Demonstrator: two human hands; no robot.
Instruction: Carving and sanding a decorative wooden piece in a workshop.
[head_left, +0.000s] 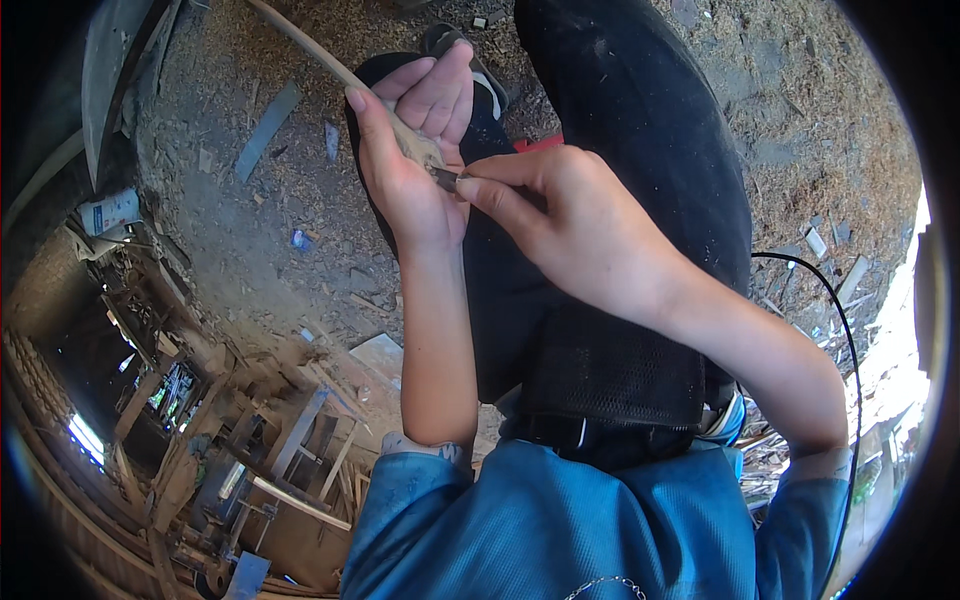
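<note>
My left hand (412,205) is turned palm up over my left leg, its thumb along a wooden spoon-like piece (330,62). The long thin stem of this piece runs out toward the upper left, and its wider end lies in my palm, partly covered by the fingers. From the right, my right hand (580,215) comes in with thumb and forefinger pinched on a small dark metal blade (444,179). The blade's tip touches the wide end of the wood or sits right at it. Its rear part is hidden inside my right hand.
Shavings and wood scraps litter the dirt floor (270,215). Broken timber and frames (300,440) pile up at lower left, near a large curved metal object (105,85). A black cable (835,300) curves down on the right. Something red (540,143) shows between my legs.
</note>
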